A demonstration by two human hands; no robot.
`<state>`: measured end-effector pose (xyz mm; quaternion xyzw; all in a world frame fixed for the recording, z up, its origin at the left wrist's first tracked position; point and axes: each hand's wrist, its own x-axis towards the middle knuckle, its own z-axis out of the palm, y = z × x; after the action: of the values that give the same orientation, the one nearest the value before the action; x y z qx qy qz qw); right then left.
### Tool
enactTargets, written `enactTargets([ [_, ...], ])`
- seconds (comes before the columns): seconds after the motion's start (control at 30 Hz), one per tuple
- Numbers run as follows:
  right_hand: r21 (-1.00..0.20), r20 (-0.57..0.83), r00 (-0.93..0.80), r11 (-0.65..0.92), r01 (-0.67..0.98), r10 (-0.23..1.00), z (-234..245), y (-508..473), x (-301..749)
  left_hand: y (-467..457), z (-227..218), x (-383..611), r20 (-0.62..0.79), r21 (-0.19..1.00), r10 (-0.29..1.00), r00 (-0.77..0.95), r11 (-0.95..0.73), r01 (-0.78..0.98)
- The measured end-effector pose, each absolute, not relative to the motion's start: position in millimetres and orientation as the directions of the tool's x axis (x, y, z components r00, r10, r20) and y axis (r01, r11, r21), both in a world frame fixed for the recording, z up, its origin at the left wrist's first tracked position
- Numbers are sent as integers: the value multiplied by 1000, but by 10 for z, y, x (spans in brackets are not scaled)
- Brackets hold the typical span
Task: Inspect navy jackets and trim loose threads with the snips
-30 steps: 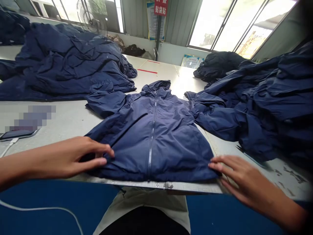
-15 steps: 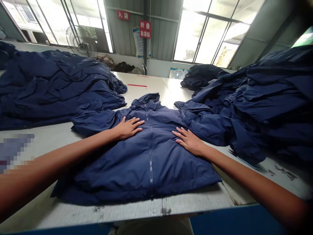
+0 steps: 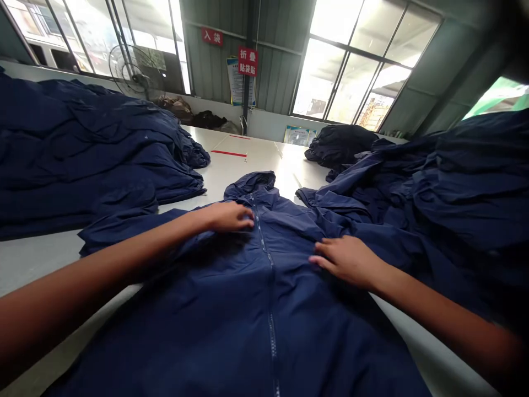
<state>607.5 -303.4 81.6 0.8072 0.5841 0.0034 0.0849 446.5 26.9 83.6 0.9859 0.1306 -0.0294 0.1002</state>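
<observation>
A navy zip-up hooded jacket lies face up on the white table, its hood pointing away from me. My left hand rests on the jacket's upper chest just left of the zipper, fingers curled down onto the fabric. My right hand lies on the jacket's right shoulder area, fingers extended leftward and pressed on the cloth. Neither hand lifts the garment.
A big heap of navy jackets covers the table's left side and another heap fills the right. A darker pile sits farther back. A fan, red signs and windows line the far wall.
Both hands went from the jacket's hem up to its chest and shoulders. My view has moved closer, so the jacket fills the lower frame. The left hand's fingers have curled.
</observation>
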Motion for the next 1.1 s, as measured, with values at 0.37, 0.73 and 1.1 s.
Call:
enactTargets([
  [0.37, -158, 229, 474, -448, 880, 850, 699, -475, 6645, 1048, 313, 5633, 320, 242, 679, 661, -733, 636],
  [0.73, -237, 268, 447, -391, 889, 854, 76, -110, 6625, 1471, -8, 5706, 288, 319, 434, 854, -884, 341],
  [1.1, -266, 304, 393, -319, 910, 867, 26, -171, 6687, 1583, 10, 5646, 220, 378, 330, 918, -896, 232],
])
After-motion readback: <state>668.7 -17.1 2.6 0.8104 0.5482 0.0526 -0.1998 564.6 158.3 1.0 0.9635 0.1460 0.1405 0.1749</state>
